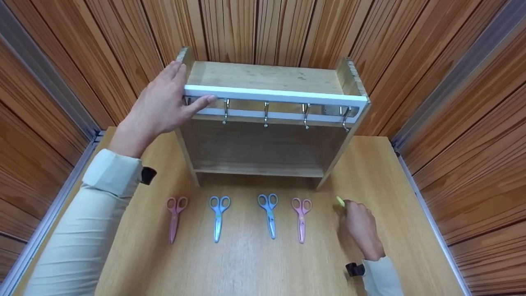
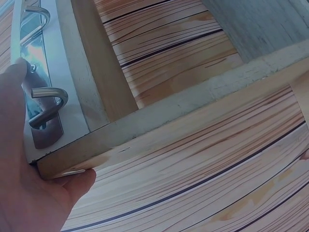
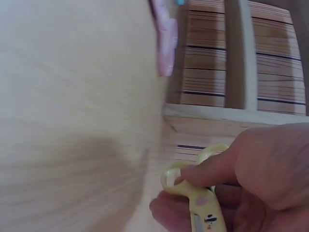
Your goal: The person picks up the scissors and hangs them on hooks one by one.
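Observation:
My left hand [image 1: 158, 100] grips the upper left corner of a wooden shelf [image 1: 263, 76]. Its thumb lies over the front hook rail [image 1: 279, 94], and the other fingers lie along the side panel. Several metal hooks [image 1: 266, 114] stick out from the white rail. In my right hand [image 1: 361, 226], low at the right of the table, is a pair of yellow scissors [image 3: 206, 208]. The right wrist view shows thumb and fingers pinching it just below the handle loops; in the head view only a yellow tip shows.
In front of the shelf, a row of scissors lies on the wooden table [image 1: 246, 267]: dark pink scissors [image 1: 174, 218], blue scissors [image 1: 218, 218], more blue scissors [image 1: 268, 213] and light pink scissors [image 1: 302, 218]. Wood-patterned walls [image 1: 472, 172] enclose the table.

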`<state>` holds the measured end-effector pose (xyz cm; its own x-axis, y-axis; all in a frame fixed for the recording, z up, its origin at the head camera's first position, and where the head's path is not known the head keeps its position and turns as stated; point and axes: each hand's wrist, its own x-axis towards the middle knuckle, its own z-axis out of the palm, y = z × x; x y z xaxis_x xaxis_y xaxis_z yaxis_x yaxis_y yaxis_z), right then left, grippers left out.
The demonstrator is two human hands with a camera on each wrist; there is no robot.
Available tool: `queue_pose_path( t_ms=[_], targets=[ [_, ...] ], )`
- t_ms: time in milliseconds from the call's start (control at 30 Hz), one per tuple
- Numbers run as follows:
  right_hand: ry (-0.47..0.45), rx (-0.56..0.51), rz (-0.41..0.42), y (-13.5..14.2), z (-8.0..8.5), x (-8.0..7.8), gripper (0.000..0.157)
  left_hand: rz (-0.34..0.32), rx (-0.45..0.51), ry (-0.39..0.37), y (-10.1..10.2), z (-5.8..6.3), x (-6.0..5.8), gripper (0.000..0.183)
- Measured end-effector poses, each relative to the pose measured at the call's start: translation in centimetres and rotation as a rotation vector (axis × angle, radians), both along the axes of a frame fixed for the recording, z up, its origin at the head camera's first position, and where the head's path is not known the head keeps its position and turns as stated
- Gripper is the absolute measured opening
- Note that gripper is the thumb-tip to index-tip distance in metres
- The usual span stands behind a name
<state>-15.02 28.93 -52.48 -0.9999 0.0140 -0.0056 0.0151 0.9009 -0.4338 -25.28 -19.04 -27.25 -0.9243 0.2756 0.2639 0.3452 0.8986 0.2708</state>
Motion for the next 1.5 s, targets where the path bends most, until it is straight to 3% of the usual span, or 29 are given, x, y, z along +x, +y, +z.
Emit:
queue_pose_path(
  t_ms=[233, 500, 800, 1233, 1500],
  targets=[
    [-0.067, -0.165, -0.002, 0.1, 2.2, -0.4, 0.025, -0.005, 0.012, 0.005, 0.2, -0.3, -0.1, 0.111],
    [0.005, -0.273, 0.044, -1.0, 5.2, -0.7, 0.026, 0.000, 0.004, 0.015, 0.0, 0.0, -0.1, 0.110],
    [0.000, -0.360, 0.064, -2.2, 8.3, -0.9, 0.030, -0.008, 0.013, 0.035, 0.0, -0.1, -0.3, 0.108],
    [0.040, -0.569, 0.094, -3.1, 10.1, -1.3, 0.030, 0.009, 0.023, 0.009, -0.2, -0.6, 0.2, 0.110],
    [0.109, -0.688, 0.135, -3.3, 12.2, -1.7, 0.030, 0.004, 0.028, 0.008, 0.0, -0.2, -0.1, 0.110]
  ],
)
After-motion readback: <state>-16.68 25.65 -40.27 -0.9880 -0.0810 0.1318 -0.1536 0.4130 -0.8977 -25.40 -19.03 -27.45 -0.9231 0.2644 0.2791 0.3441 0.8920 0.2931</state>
